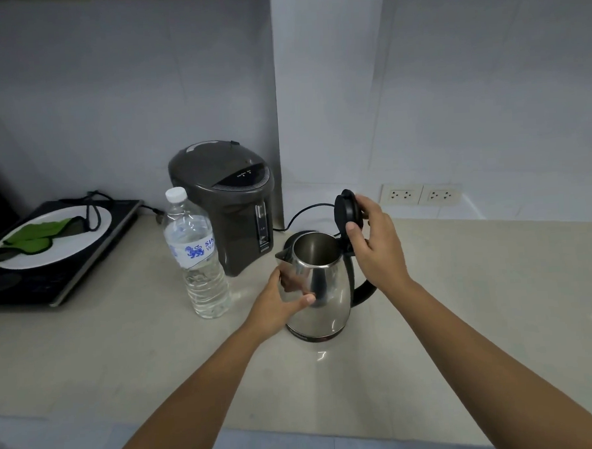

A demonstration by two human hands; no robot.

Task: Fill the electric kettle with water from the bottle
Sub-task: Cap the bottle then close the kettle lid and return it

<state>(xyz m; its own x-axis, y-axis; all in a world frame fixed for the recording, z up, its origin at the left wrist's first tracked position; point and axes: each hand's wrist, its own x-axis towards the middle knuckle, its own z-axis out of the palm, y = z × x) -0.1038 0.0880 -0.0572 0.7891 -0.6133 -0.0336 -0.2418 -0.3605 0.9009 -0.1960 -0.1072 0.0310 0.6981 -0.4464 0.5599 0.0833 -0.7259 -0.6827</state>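
A steel electric kettle (320,291) stands on the pale counter (463,301), its inside showing dry and empty. Its black hinged lid (344,208) is tipped upright. My right hand (374,240) holds that lid by its edge, thumb in front. My left hand (280,302) grips the kettle's body from the left side, below the spout. A clear plastic water bottle (197,257) with a white cap on stands upright just left of the kettle, untouched and mostly full.
A dark grey water dispenser pot (228,200) stands behind the bottle against the wall. At the left an induction hob (60,271) carries a white plate (92,231) with green cloth. The kettle base and cord (304,212) lie behind the kettle. Wall sockets (420,194) are at the right.
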